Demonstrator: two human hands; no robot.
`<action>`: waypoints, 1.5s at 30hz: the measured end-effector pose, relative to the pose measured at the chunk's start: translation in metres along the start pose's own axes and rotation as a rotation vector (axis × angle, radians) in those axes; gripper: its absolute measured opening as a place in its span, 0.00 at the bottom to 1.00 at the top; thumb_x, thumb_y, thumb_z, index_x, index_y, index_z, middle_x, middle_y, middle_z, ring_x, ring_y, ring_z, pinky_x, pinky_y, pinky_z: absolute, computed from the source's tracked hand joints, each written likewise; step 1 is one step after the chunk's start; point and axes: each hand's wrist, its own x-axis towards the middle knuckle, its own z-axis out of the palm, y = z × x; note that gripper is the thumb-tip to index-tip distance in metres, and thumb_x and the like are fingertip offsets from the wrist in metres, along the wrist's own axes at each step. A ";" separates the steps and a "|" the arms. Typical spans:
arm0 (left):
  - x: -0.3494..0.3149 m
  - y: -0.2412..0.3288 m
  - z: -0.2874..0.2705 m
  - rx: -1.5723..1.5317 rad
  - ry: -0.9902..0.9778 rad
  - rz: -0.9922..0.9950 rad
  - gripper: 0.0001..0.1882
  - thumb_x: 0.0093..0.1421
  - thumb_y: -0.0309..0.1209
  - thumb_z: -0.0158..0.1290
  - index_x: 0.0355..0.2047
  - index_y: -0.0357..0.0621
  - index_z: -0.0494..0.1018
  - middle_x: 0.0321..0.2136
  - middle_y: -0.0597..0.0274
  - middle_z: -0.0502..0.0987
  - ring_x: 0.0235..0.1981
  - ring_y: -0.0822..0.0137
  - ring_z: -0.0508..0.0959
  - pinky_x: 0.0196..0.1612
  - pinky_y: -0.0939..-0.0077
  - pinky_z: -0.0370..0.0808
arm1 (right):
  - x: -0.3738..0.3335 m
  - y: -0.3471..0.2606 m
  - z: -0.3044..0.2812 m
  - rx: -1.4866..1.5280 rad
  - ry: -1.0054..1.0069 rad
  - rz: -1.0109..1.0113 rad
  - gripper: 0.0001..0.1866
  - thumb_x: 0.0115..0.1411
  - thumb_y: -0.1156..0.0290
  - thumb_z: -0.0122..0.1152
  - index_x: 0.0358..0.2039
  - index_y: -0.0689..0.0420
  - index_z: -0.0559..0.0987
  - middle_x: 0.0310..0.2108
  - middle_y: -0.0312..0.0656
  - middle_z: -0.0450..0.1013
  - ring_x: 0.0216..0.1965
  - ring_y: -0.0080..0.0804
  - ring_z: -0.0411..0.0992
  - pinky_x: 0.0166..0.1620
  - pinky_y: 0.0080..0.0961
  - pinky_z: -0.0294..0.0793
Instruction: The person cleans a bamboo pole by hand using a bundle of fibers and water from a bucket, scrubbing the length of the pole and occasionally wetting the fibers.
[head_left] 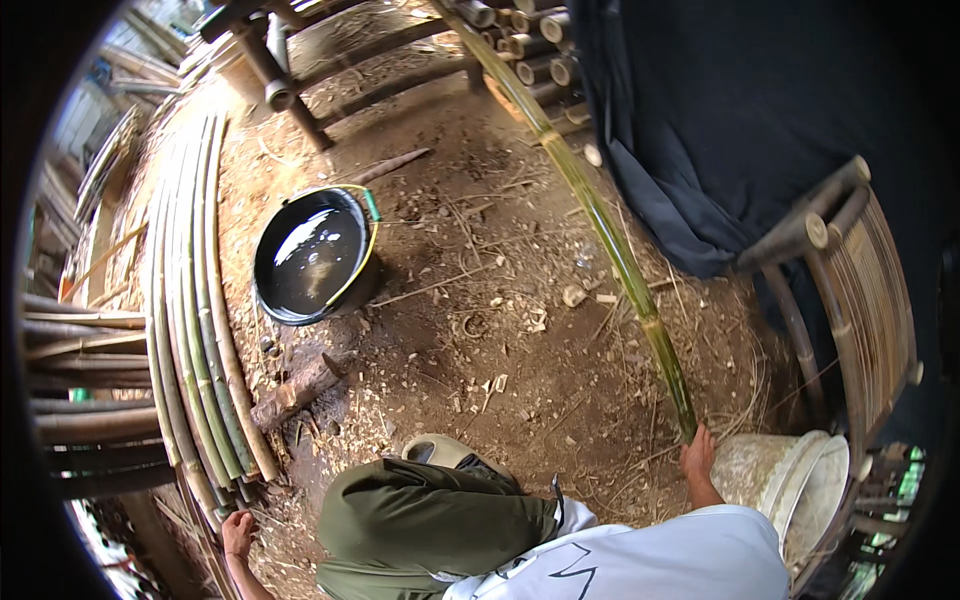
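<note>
My right hand [699,455] is closed around the near end of a long, wet-looking green bamboo pole [625,265]. The pole slants away up to the far stack of cut bamboo. Low on the left, my left hand [238,532] is beside the near ends of several bamboo poles [205,330] lying side by side on the ground. Its fingers look curled together; what they hold, if anything, is too small to make out.
A black bucket [265,262] of dark water stands ahead, near a short log [297,390]. A dirty white bucket [765,475] lies tipped at the right. Beyond are a bamboo chair [865,310], black cloth [740,110] and stacked bamboo [535,70]. Shavings litter the dirt floor [450,350].
</note>
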 end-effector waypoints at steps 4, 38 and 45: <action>-0.031 -0.065 -0.019 0.089 0.041 -0.029 0.14 0.60 0.35 0.53 0.41 0.40 0.77 0.28 0.63 0.79 0.27 0.70 0.81 0.24 0.76 0.71 | -0.003 -0.025 -0.008 0.013 0.003 -0.071 0.36 0.56 0.72 0.66 0.62 0.60 0.59 0.56 0.49 0.63 0.58 0.52 0.62 0.56 0.44 0.69; 0.086 -0.046 -0.058 0.503 0.568 -0.264 0.28 0.54 0.39 0.64 0.51 0.42 0.68 0.50 0.47 0.73 0.54 0.49 0.73 0.57 0.59 0.72 | -0.156 -0.812 -0.220 0.337 0.413 -2.054 0.31 0.56 0.78 0.61 0.61 0.61 0.67 0.59 0.54 0.64 0.60 0.53 0.63 0.64 0.41 0.62; -0.005 0.046 -0.034 -0.260 0.109 0.154 0.33 0.39 0.46 0.62 0.43 0.38 0.69 0.35 0.55 0.75 0.35 0.60 0.76 0.36 0.67 0.77 | -0.223 -0.754 -0.126 0.283 -0.455 -1.907 0.28 0.60 0.70 0.63 0.60 0.61 0.67 0.49 0.53 0.69 0.51 0.40 0.71 0.52 0.37 0.74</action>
